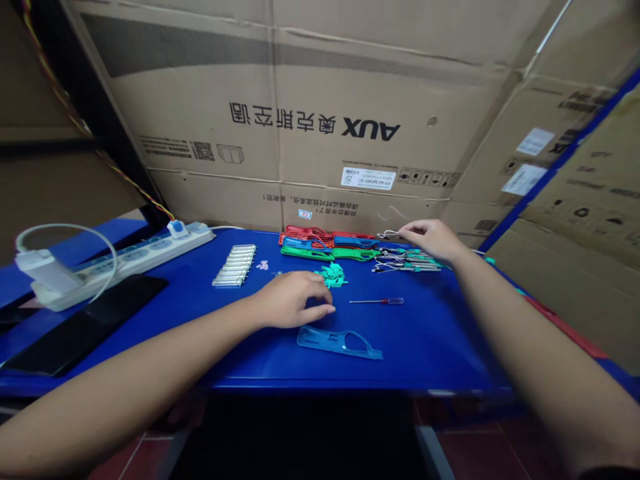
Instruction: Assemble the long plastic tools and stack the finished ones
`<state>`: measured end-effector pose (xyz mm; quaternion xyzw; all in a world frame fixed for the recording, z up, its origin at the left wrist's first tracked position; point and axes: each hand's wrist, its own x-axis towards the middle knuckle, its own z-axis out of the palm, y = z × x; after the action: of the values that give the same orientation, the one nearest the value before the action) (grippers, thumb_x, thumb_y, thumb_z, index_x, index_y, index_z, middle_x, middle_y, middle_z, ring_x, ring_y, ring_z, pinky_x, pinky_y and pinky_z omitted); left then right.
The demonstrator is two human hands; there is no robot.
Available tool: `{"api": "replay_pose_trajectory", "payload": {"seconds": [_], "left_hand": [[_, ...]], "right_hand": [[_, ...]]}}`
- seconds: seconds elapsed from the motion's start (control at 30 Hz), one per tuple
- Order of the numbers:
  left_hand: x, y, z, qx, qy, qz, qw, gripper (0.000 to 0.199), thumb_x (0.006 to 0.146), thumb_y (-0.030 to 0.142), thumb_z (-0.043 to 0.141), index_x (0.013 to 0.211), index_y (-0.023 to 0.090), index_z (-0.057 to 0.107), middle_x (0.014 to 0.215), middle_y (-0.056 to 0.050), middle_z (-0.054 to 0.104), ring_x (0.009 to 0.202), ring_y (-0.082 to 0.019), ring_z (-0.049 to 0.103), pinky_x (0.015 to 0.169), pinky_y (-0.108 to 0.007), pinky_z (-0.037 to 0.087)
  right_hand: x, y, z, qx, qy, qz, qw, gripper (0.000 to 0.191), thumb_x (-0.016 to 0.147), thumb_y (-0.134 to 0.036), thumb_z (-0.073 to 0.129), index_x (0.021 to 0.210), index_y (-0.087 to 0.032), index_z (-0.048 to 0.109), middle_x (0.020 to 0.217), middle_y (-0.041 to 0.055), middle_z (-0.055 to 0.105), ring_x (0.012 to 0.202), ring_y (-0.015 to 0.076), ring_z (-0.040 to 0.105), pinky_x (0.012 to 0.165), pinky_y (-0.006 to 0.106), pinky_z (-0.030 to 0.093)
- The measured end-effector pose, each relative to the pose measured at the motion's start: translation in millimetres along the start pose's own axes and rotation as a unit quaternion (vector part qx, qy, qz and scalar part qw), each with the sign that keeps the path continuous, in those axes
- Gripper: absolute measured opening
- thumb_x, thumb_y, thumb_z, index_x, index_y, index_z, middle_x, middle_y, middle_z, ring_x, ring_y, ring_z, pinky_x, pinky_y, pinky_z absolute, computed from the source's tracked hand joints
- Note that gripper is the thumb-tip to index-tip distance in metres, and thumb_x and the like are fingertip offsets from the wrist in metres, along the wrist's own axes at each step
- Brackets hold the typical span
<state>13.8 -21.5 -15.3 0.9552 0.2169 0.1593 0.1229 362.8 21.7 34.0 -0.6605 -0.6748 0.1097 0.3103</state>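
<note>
My left hand (293, 300) rests palm down on the blue table (260, 353), its curled fingers just short of a heap of small teal plastic pieces (333, 275). Whether it holds anything is hidden. A teal plastic casing half (340, 343) lies nearer me, and a red-handled screwdriver (376, 301) lies to the right. At the far side, my right hand (431, 240) hovers with its fingertips at a thin pale wire (389, 235). I cannot tell if it grips the wire. Red, blue and green plastic casings (320, 243) lie beside it, along with metal parts (407, 261).
A row of metal cylinders (234, 265) lies on the table's left. Beyond them are a white power strip (140, 257), a white cable and two flat black slabs (85, 323). Large cardboard boxes (300, 113) stand behind the table.
</note>
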Motion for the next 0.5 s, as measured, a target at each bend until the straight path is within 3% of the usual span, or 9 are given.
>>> {"api": "replay_pose_trajectory", "payload": {"seconds": [0.07, 0.23, 0.37, 0.5], "left_hand": [[0, -2, 0.1, -0.023, -0.014, -0.011, 1.0, 0.029, 0.095, 0.042, 0.057, 0.106, 0.02, 0.072, 0.099, -0.006, 0.069, 0.091, -0.019, 0.065, 0.078, -0.03, 0.051], [3, -7, 10.9, -0.104, -0.091, -0.003, 0.99, 0.033, 0.086, 0.039, 0.069, 0.111, 0.017, 0.071, 0.096, -0.006, 0.07, 0.081, -0.015, 0.064, 0.073, -0.027, 0.051], [3, -12, 14.5, -0.107, -0.099, -0.029, 0.989, 0.021, 0.085, 0.032, 0.069, 0.098, 0.017, 0.073, 0.082, -0.004, 0.068, 0.072, -0.013, 0.062, 0.065, -0.023, 0.047], [1, -19, 9.8, -0.096, -0.101, -0.048, 0.989, 0.019, 0.085, 0.029, 0.066, 0.099, 0.017, 0.073, 0.079, -0.002, 0.069, 0.066, -0.011, 0.061, 0.061, -0.022, 0.044]], "right_hand": [[-21, -11, 6, 0.019, -0.036, -0.035, 0.999, 0.03, 0.082, -0.045, 0.063, 0.088, -0.018, 0.076, 0.082, 0.0046, 0.076, 0.073, 0.0189, 0.067, 0.067, 0.029, 0.051], [-86, -39, 27, 0.051, -0.095, -0.251, 0.962, 0.023, 0.09, -0.039, 0.061, 0.087, -0.02, 0.073, 0.084, 0.0056, 0.072, 0.078, 0.0181, 0.066, 0.073, 0.031, 0.051], [-127, -49, 37, 0.065, -0.107, -0.311, 0.942, 0.014, 0.094, -0.026, 0.059, 0.093, -0.02, 0.071, 0.086, 0.0045, 0.071, 0.078, 0.0152, 0.065, 0.072, 0.028, 0.05], [-153, -47, 49, 0.049, -0.102, -0.368, 0.923, 0.013, 0.094, -0.019, 0.058, 0.1, -0.021, 0.069, 0.088, 0.004, 0.071, 0.08, 0.0151, 0.064, 0.073, 0.03, 0.049]]}}
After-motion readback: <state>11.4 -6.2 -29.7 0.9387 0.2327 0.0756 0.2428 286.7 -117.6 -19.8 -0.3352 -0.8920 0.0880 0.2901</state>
